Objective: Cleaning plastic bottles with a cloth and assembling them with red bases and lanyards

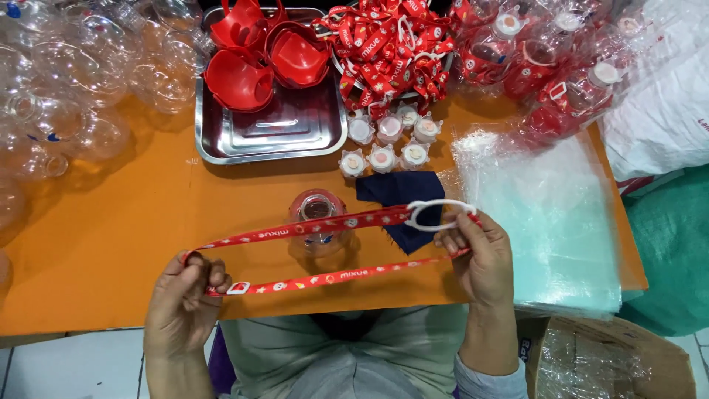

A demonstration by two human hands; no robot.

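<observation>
— Left hand [185, 299]: fingers [216, 277] curled tight, pinched on the near-left end of a red printed strap [310, 224], close to its small white buckle [238, 288].

— Right hand [484, 258]?

— Fingers [452, 238] closed on the strap's right end, just beside a white plastic ring [437, 214]. Strap pulled taut between both hands as two flat woven bands, stretched left to right above the orange surface [103, 258].

— Under the strap?

— One clear, round plastic bottle [317, 220], upright, mouth open. Just right of it, a dark blue cloth [402, 203], soft and crumpled.

— Farther away?

— Six small white caps [384, 140] with scalloped edges, in two rows of three. Left of those, a shiny rectangular steel tray [273, 129] carrying red plastic cups [266, 55], glossy and nested; exact number hard to tell. Beyond the caps, a tangled heap of matching red straps [388, 48]. Far left, a pile of clear empty bottles [66, 81]; far right, finished bottles [546, 63] dressed in red. Right, a stack of thin transparent plastic bags [546, 214], flat and glossy.
</observation>
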